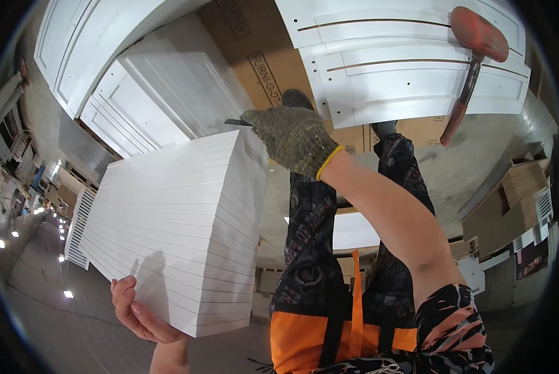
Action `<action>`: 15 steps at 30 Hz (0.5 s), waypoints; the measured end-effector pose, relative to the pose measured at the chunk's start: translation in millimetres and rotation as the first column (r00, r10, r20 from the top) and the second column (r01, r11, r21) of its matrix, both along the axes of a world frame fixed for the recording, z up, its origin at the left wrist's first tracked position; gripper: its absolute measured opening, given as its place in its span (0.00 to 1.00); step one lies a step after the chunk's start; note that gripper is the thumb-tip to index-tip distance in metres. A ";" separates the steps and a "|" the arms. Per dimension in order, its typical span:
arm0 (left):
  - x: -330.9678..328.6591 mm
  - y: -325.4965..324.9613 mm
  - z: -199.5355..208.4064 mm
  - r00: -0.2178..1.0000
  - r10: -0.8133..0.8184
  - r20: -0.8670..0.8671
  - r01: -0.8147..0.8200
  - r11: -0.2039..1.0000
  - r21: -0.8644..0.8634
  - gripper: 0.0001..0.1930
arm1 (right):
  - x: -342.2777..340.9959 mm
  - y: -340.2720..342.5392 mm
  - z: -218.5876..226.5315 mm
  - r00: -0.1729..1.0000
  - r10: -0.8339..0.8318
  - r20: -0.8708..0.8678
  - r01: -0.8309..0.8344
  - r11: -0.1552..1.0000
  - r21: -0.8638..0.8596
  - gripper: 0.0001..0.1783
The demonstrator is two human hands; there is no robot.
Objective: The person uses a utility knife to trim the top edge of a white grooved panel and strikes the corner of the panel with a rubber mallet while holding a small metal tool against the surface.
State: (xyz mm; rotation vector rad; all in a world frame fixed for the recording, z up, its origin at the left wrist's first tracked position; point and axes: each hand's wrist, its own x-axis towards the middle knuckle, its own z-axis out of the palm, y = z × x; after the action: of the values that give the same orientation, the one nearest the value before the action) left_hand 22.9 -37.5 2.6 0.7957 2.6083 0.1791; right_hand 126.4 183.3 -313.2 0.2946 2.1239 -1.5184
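Note:
A thick stack of white boards (161,206) fills the left middle, tilted, its many edges showing as parallel lines. My bare left hand (143,315) supports its near lower corner, fingers curled against the side and partly hidden by the boards. My right hand (292,134), in a grey-green knitted glove with a yellow cuff, is closed at the stack's far upper corner. A thin, dark, flat tool (237,123) sticks out from its fingers to the left; its kind cannot be made out. Part of the gloved fingers is turned away from view.
A red-headed mallet (479,37) lies on white grooved panels (385,75) at the upper right. White panels (120,103) stand beyond the stack. Brown cardboard (254,56) lies between them. My feet stand near its edge. Cardboard boxes (510,199) sit at the right.

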 end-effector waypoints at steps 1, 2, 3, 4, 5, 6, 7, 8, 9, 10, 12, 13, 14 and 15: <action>-1.1 -3.3 1.1 0.999 -0.050 -0.016 0.050 0.999 -0.020 0.19 | -2.0 -1.2 -2.6 1.000 0.000 -0.028 -0.001 1.000 -0.020 0.16; -1.4 -4.9 2.7 0.997 -0.081 -0.019 0.080 0.996 -0.032 0.19 | 1.8 -4.2 1.6 0.999 0.008 -0.036 -0.010 0.998 -0.060 0.17; 0.0 -12.7 5.7 0.994 -0.103 -0.024 0.102 0.993 -0.051 0.19 | 3.2 -13.2 15.0 0.998 0.022 -0.053 -0.028 0.994 -0.106 0.17; 0.2 -14.7 4.5 0.994 -0.107 -0.016 0.106 0.994 -0.037 0.19 | 4.1 -6.3 40.5 0.993 0.098 -0.072 -0.107 0.986 -0.127 0.18; -1.8 -13.5 8.0 0.997 -0.068 -0.032 0.067 0.997 -0.030 0.18 | 1.5 -12.5 67.0 0.981 0.156 -0.111 -0.174 0.968 -0.182 0.19; -2.7 -10.4 6.1 0.999 -0.021 -0.043 0.021 1.000 0.005 0.17 | 0.5 -11.9 79.3 0.984 0.091 -0.151 -0.121 0.972 -0.202 0.19; 4.2 4.6 -9.1 0.995 0.097 -0.031 -0.094 0.991 0.097 0.16 | 6.2 -2.0 90.4 0.985 0.042 -0.167 -0.075 0.977 -0.198 0.19; 8.2 10.1 -10.3 0.979 0.202 -0.017 -0.198 0.970 0.142 0.15 | 12.3 -6.9 100.1 0.982 -0.025 -0.185 -0.020 0.971 -0.238 0.19; 8.3 5.5 -8.0 0.987 0.162 -0.021 -0.159 0.981 0.114 0.15 | 17.5 -11.5 107.7 0.975 -0.094 -0.200 0.035 0.960 -0.279 0.18; 7.5 -1.7 -5.3 0.992 0.121 -0.024 -0.119 0.989 0.086 0.15 | 21.6 -16.0 113.0 0.964 -0.163 -0.212 0.089 0.943 -0.320 0.18; 6.0 2.8 -7.8 0.995 0.089 -0.035 -0.086 0.992 0.087 0.15 | 22.4 -26.0 63.8 0.784 -0.430 -0.448 0.393 0.902 -0.178 0.19; 4.7 -0.6 -2.6 0.994 0.097 -0.041 -0.094 0.993 0.069 0.15 | 8.8 -6.6 49.8 0.917 -0.336 -0.217 0.295 0.934 -0.199 0.19; 4.9 -0.4 -2.9 0.994 0.108 -0.029 -0.106 0.993 0.060 0.15 | 0.4 -2.3 33.7 0.984 -0.178 0.027 0.180 0.977 -0.114 0.17; 4.9 2.6 -4.9 0.991 0.129 -0.021 -0.128 0.989 0.069 0.15 | -1.3 -3.8 34.0 0.990 -0.114 0.087 0.128 0.976 -0.176 0.18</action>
State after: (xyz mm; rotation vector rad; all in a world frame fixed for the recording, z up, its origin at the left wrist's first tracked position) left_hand 27.7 -34.9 -2.3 0.6563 2.6918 0.2974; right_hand 125.1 179.5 -279.2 0.4162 1.9234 -1.7278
